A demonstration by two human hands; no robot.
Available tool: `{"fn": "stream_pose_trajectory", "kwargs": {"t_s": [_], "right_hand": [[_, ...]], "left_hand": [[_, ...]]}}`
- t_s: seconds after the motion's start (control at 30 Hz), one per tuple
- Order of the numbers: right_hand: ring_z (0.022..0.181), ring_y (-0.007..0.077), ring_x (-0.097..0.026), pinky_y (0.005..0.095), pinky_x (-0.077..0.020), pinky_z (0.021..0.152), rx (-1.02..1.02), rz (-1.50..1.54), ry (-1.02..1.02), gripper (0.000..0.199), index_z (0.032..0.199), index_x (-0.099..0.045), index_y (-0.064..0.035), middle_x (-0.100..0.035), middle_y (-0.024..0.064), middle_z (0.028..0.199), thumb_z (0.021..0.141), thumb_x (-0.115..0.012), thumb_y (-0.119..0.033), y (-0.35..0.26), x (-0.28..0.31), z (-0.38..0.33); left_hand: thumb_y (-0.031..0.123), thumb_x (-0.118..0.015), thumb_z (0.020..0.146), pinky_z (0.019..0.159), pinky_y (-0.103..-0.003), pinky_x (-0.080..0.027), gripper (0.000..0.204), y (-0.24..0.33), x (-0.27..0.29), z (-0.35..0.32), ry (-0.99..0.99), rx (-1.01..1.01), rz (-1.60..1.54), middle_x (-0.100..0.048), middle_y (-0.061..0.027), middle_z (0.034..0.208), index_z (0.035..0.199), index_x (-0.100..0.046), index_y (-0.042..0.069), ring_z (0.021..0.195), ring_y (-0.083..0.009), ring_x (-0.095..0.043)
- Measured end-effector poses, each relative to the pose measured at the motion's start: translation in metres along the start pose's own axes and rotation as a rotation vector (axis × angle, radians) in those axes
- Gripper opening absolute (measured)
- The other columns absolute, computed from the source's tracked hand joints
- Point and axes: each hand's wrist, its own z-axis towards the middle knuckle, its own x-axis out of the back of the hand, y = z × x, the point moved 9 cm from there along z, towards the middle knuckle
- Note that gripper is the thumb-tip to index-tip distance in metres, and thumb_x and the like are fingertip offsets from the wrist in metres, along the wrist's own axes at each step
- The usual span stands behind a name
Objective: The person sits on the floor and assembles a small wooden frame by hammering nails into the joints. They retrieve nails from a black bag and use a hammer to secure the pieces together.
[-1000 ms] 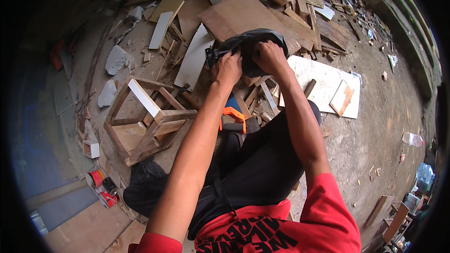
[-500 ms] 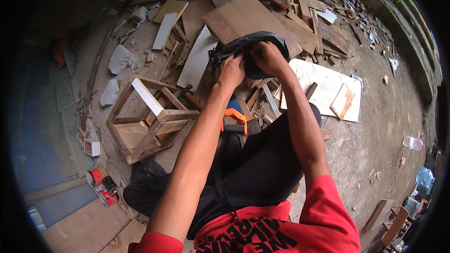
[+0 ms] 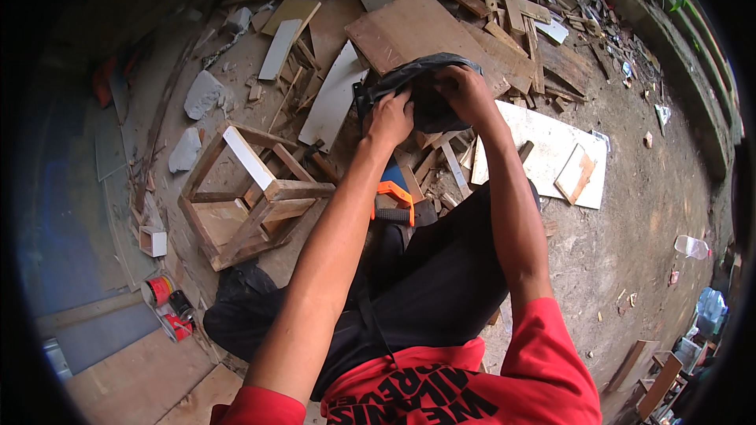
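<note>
A black plastic bag is held out in front of my knees with its mouth spread. On its left side my left hand is closed on the bag's edge, fingertips turned inward. At the opposite side my right hand grips the rim, fingers bent into the mouth and partly hidden. What the bag contains, if anything, does not show. Below it, between my legs, lies a tool with an orange and black handle, probably a handsaw.
An open wooden frame stands on the left, with tin cans nearer me. Scrap boards pile up beyond the bag. A white panel lies to the right, and a clear plastic bottle farther right.
My right hand has shifted slightly outward and to the right along the bag's rim, and the mouth looks wider. My left hand stays nearly in place.
</note>
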Motion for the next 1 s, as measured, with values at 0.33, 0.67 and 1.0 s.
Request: {"fn": "stream_pose_trajectory", "kwargs": {"t_s": [0.33, 0.67, 1.0], "right_hand": [[0.093, 0.038, -0.065, 0.0485, -0.0535, 0.081, -0.022, -0.344, -0.15, 0.011, 0.091, -0.07, -0.0067, -0.066, 0.0183, 0.092, 0.084, -0.067, -0.014, 0.0, -0.046, -0.003], [0.081, 0.0149, -0.062, 0.0293, -0.049, 0.075, -0.276, 0.598, -0.075, 0.015, 0.1, -0.068, -0.0036, -0.068, 0.0072, 0.088, 0.095, -0.069, -0.017, -0.028, -0.015, -0.007], [0.081, 0.0114, -0.061, 0.0255, -0.0478, 0.073, -0.387, 1.452, -0.555, 0.011, 0.099, -0.063, -0.003, -0.067, 0.0052, 0.09, 0.095, -0.07, -0.01, -0.143, -0.08, -0.036]], "left_hand": [[0.019, -0.062, 0.092, 0.103, -0.045, -0.048, 0.042, 0.002, 0.006, 0.004, -0.058, -0.015, 0.033, -0.06, -0.0243, 0.132, 0.131, -0.062, 0.004, 0.122, -0.0421, -0.057], [0.013, -0.066, 0.094, 0.079, -0.031, -0.056, 0.022, 0.018, 0.105, -0.007, 0.214, 0.196, -0.438, -0.076, -0.0095, 0.096, 0.113, -0.073, 0.003, 0.086, -0.0157, -0.071], [0.002, -0.066, 0.089, 0.094, -0.037, -0.05, 0.031, 0.056, 0.203, -0.136, 0.469, -0.166, -0.157, -0.07, -0.0107, 0.114, 0.119, -0.071, 0.006, 0.107, -0.0271, -0.066]]}}
